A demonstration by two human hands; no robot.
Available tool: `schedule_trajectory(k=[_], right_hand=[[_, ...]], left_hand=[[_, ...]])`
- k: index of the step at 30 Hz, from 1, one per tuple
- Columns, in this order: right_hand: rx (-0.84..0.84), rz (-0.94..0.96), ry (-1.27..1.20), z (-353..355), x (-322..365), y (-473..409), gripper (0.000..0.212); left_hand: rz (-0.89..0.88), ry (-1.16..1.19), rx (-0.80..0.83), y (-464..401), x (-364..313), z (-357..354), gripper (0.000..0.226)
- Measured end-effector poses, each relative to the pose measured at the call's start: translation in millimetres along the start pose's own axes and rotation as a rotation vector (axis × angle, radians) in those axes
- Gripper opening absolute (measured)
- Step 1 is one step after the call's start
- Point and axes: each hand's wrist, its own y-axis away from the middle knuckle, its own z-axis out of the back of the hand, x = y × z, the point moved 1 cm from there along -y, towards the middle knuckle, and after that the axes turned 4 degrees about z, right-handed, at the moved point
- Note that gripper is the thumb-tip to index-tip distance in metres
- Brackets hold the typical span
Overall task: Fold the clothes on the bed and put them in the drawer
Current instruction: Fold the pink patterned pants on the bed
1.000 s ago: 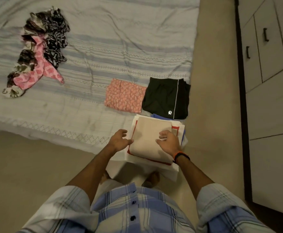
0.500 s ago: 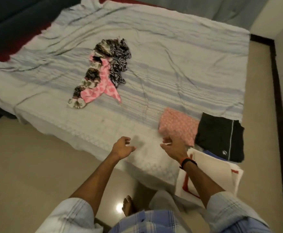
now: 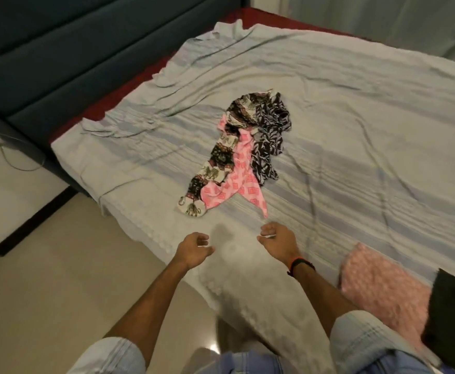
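A heap of unfolded clothes [image 3: 242, 155] lies in the middle of the bed [image 3: 356, 109]: a pink patterned piece, a black-and-white leafy piece and an elephant-print piece tangled together. My left hand [image 3: 194, 245] and my right hand [image 3: 276, 238] hover over the bed's near edge, just short of the heap, fingers loosely curled and holding nothing. A folded pink garment [image 3: 383, 287] and a folded black garment [image 3: 453, 317] lie at the lower right on the bed. The drawers are out of view.
A dark padded headboard [image 3: 59, 58] runs along the left. A white bedside unit with a cable [image 3: 5, 168] stands at the far left. Beige floor [image 3: 59, 292] lies between me and the bed.
My hands left the folded beige stack and moved left toward the unfolded heap. The view swung left, so the stack and the drawers dropped out of sight.
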Motion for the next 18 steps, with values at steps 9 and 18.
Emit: schedule_trajectory(k=[9,18], right_hand=[[0.063,-0.024,0.068,-44,59,-118,0.028],[-0.010,-0.214,0.094,-72,73,-224,0.030]], left_hand=[[-0.016,-0.064,0.049,-120,-58,47,0.026],[-0.078,-0.191,0.277,-274,-112,51,0.014]])
